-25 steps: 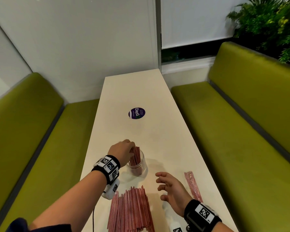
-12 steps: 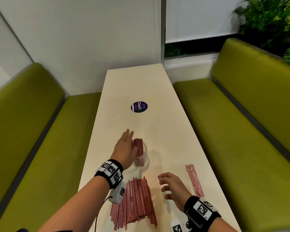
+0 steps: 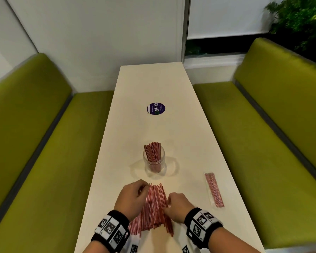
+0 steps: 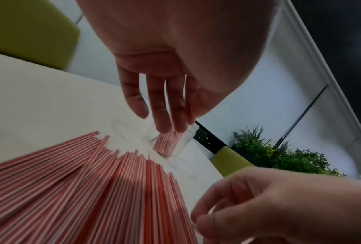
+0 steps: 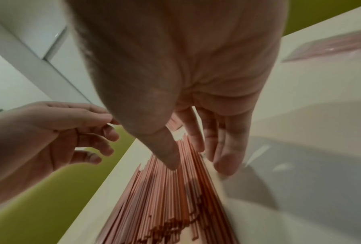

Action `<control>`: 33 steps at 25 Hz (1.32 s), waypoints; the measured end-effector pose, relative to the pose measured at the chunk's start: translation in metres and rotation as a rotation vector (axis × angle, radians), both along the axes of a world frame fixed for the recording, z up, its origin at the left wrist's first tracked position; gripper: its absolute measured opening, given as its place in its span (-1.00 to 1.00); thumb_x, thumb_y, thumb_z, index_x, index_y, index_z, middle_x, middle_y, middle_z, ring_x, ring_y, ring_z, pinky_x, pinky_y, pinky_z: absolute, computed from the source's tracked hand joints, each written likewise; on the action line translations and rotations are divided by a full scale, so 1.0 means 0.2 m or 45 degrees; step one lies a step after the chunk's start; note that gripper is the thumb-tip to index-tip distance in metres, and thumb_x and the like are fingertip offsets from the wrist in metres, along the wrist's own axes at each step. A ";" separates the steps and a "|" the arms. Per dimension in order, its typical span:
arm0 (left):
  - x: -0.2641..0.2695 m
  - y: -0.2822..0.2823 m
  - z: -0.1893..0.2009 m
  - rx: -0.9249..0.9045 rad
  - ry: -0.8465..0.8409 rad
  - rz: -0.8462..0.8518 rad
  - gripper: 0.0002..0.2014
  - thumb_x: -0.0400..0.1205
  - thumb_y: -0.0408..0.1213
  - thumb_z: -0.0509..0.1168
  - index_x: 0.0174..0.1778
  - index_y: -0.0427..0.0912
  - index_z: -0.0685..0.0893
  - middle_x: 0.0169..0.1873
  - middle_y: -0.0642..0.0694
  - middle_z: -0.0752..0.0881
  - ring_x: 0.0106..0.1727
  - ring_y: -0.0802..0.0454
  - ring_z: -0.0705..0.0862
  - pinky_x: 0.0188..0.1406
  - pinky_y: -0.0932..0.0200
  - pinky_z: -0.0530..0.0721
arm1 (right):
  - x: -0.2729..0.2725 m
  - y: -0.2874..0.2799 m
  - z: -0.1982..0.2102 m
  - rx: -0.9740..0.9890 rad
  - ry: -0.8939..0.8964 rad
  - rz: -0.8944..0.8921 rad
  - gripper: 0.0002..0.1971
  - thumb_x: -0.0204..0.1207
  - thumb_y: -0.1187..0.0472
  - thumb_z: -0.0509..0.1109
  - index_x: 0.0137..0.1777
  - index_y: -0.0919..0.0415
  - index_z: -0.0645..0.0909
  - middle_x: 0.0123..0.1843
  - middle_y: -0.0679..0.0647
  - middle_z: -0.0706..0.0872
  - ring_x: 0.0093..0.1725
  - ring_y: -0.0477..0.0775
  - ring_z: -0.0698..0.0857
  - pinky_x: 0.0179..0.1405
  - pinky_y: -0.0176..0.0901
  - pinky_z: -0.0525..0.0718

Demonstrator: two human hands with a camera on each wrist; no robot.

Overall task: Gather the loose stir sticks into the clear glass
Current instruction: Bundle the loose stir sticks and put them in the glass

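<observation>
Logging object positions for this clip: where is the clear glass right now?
In the head view the glass stands mid-table, just beyond the loose stick pile, short of the purple sticker.

I read the head view as evenly and brightly lit from overhead; the glass (image 3: pixel 154 162) casts a soft ringed shadow toward 3 o'clock on the table (image 3: pixel 181 125). Straight edges bow outward near the frame borders. My wrist views are dimmer: both palms lie in shade, the stir sticks (image 4: pixel 81 189) are motion-blurred, and backgrounds are soft.
</observation>
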State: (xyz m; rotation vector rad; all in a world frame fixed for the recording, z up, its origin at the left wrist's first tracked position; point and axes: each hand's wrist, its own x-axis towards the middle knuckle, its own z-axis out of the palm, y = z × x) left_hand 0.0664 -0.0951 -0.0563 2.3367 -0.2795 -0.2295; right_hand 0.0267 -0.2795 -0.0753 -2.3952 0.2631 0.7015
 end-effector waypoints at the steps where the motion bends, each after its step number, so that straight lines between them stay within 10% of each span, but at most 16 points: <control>1: -0.03 0.02 -0.02 -0.010 0.015 0.015 -0.86 0.69 -0.13 0.27 -0.04 0.06 0.76 -0.28 0.18 0.77 -0.22 0.23 0.71 -0.13 0.09 0.73 | 0.01 0.02 0.01 -0.005 -0.007 0.026 -0.83 0.59 0.12 0.35 0.11 0.16 0.58 0.01 0.05 0.64 -0.04 0.07 0.64 -0.11 -0.24 0.60; 12: -0.12 0.14 -0.07 -0.105 0.042 0.109 -0.86 0.68 -0.14 0.28 -0.07 0.07 0.76 -0.32 0.11 0.77 -0.26 0.19 0.71 -0.19 0.10 0.73 | 0.02 0.18 -0.06 -0.241 -0.040 -0.116 -0.79 0.60 0.21 0.32 0.20 0.21 0.56 0.26 0.17 0.58 0.18 0.20 0.69 0.15 -0.07 0.67; 22: -0.20 0.16 -0.11 -0.153 0.123 0.098 -0.86 0.68 -0.16 0.29 -0.09 0.10 0.75 -0.30 0.09 0.79 -0.22 0.15 0.73 -0.13 0.08 0.76 | 0.04 0.14 -0.09 -0.227 0.011 -0.100 -0.91 0.68 0.29 0.22 -0.07 0.19 0.49 -0.08 0.09 0.60 -0.12 0.09 0.60 -0.12 -0.19 0.61; 28: -0.18 0.13 -0.11 -0.180 0.350 0.082 -0.83 0.69 -0.13 0.29 -0.14 0.05 0.78 -0.21 0.03 0.80 -0.12 0.14 0.74 -0.12 0.27 0.67 | 0.03 0.05 -0.08 0.002 0.032 -0.101 -0.82 0.75 0.13 0.18 0.15 0.24 0.48 0.13 0.12 0.67 0.00 0.07 0.65 -0.02 -0.10 0.63; 33: -0.15 0.07 -0.05 -0.489 0.519 0.254 -0.87 0.71 -0.19 0.32 0.13 -0.06 0.71 -0.09 -0.13 0.80 -0.15 -0.08 0.82 -0.11 0.00 0.78 | 0.01 -0.03 0.00 0.332 0.057 0.027 -0.91 0.75 0.11 0.16 0.01 0.05 0.42 -0.19 -0.03 0.69 -0.33 -0.05 0.57 -0.27 -0.12 0.62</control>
